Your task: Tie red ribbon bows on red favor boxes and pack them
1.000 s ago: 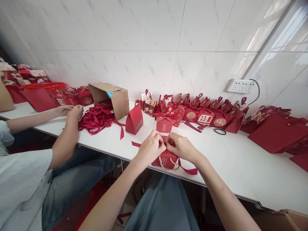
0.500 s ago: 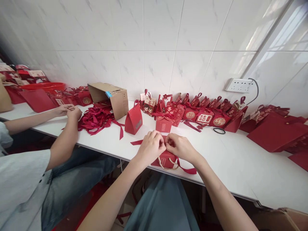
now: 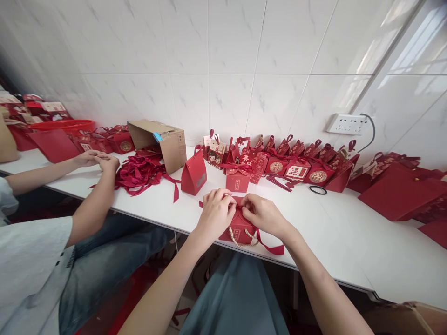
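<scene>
A red gift box (image 3: 240, 230) with a twisted gold cord handle stands at the table's front edge, directly before me. Over its top, my left hand (image 3: 218, 211) pinches a red ribbon, and my right hand (image 3: 261, 214) pinches the same ribbon from the other side. A small knot or loop of it shows between my fingertips. The ribbon's loose tail (image 3: 272, 248) hangs to the right of the box, and a short end pokes out left of my left hand. Just behind stands a similar red box with a bow (image 3: 238, 178).
A red tent-shaped box (image 3: 194, 173) stands to the left, near a ribbon heap (image 3: 139, 172) spilling from a cardboard box (image 3: 171, 144). Finished-looking red boxes (image 3: 296, 170) line the wall. A black ring (image 3: 317, 190) lies at right. A co-worker's hands (image 3: 99, 159) are at far left.
My hands have drawn slightly apart over the box, and the knot between them shows more. The ribbon's left end has pulled in toward my left hand. The co-worker's hands shifted slightly.
</scene>
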The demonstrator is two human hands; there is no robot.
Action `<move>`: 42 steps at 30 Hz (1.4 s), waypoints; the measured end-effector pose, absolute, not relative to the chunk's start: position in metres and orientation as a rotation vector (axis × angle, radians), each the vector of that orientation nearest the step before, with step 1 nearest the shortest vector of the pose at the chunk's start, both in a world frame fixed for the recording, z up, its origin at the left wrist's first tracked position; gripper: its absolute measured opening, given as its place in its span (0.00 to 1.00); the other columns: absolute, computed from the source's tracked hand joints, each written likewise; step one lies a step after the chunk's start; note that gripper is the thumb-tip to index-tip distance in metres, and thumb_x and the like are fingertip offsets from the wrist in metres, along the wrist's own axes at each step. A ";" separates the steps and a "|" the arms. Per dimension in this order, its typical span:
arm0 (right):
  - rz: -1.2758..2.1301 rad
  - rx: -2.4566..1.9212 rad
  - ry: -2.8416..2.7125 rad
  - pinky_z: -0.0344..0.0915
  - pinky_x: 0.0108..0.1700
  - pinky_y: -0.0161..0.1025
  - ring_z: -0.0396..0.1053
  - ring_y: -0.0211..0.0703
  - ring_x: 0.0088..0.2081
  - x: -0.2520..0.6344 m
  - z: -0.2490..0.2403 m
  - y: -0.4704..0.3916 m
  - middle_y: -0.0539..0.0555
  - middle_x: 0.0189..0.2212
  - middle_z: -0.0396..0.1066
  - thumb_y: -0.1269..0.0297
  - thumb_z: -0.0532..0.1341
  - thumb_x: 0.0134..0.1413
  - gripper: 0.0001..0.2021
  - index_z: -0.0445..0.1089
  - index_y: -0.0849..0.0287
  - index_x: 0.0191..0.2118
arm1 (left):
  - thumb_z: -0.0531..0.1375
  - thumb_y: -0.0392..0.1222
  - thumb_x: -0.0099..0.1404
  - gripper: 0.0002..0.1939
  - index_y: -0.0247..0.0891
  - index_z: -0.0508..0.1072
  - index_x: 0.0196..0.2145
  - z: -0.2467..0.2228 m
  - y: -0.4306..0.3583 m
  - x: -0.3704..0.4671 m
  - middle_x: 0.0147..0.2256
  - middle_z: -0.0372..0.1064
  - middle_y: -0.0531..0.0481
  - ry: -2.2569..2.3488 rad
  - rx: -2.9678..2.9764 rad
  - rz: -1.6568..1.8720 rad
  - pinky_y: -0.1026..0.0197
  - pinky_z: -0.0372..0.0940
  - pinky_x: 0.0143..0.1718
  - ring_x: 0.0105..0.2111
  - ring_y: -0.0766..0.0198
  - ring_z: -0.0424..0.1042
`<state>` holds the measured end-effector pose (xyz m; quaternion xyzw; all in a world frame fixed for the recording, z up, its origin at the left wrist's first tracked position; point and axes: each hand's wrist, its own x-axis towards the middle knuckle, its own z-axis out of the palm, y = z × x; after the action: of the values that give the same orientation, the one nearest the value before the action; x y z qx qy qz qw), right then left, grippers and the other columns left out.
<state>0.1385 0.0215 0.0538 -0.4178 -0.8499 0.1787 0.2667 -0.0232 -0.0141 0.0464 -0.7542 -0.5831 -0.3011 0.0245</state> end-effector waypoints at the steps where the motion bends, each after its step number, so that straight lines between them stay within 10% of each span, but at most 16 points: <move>1: 0.479 -1.119 -2.295 0.59 0.32 0.32 0.63 0.35 0.25 0.139 0.054 0.021 0.48 0.27 0.69 0.70 0.54 0.50 0.04 0.64 0.58 0.32 | 0.53 0.35 0.65 0.07 0.39 0.70 0.32 0.046 -0.014 -0.023 0.46 0.66 0.48 -1.801 -2.339 -0.944 0.52 0.55 0.51 0.47 0.58 0.63; 42: 0.745 -0.991 -2.339 0.65 0.32 0.38 0.69 0.43 0.28 0.153 0.050 0.033 0.54 0.31 0.73 0.50 0.54 0.55 0.14 0.68 0.54 0.32 | 0.54 0.41 0.64 0.05 0.42 0.68 0.38 0.044 -0.019 -0.025 0.46 0.67 0.50 -1.812 -2.515 -0.972 0.51 0.58 0.53 0.51 0.59 0.64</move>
<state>0.1533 0.0326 0.0497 -0.3630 -0.8567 0.2730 0.2447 -0.0249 -0.0186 0.0438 -0.7732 -0.5569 -0.2987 -0.0535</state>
